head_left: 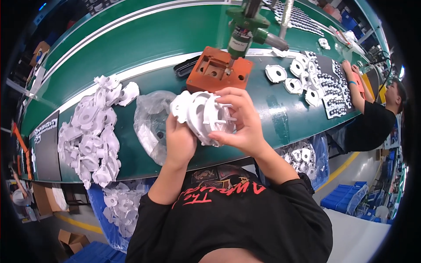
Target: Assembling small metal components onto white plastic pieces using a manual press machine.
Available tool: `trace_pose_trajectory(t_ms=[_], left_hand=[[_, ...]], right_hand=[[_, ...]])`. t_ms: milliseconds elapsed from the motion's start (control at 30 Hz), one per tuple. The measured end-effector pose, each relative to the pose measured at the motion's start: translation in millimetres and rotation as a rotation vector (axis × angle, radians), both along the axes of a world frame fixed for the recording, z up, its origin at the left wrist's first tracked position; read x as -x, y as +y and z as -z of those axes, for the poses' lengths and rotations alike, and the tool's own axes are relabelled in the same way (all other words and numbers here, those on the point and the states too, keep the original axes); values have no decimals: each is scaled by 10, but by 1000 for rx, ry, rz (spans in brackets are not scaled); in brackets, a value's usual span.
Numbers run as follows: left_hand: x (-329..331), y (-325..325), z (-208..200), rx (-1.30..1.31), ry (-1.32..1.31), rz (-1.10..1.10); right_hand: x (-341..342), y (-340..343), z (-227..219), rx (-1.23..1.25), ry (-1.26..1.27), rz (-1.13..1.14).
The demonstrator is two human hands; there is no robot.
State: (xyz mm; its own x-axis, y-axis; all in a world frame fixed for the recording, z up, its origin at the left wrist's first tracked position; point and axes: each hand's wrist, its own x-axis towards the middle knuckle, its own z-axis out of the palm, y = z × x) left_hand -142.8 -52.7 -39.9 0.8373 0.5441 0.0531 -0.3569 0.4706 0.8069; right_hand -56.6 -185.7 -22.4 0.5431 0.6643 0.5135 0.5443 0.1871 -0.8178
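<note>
Above the green bench, close to my body, I hold a white plastic housing (204, 114) with round openings and thin posts; it may be more than one piece pressed together. My left hand (180, 140) closes round its left side and underside. From the right, my right hand (243, 120) grips the rim between thumb and fingers. Just beyond is an orange fixture block (243, 76) with recesses, under a green press head (240, 37) whose tip comes down to the block. A clear plastic bag (149, 129) lies beside my left hand, partly hidden by it.
A heap of white plastic parts (90, 127) covers the bench at left. More white housings (275, 73) lie at right, near rows of small dark parts (335, 87). Blue-lined bins (125, 206) of white parts stand below the edge. A co-worker (372, 114) sits at right.
</note>
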Motion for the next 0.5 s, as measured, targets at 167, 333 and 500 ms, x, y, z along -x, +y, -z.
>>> trace_pose_trajectory(t_ms=[167, 333, 500], left_hand=[[1, -36, -7, -230, 13, 81], [44, -151, -67, -257, 38, 100], [38, -289, -115, -43, -69, 160]], right_hand=[[43, 39, 9, -47, -89, 27], [108, 150, 119, -178, -199, 3], [30, 82, 130, -163, -5, 44]])
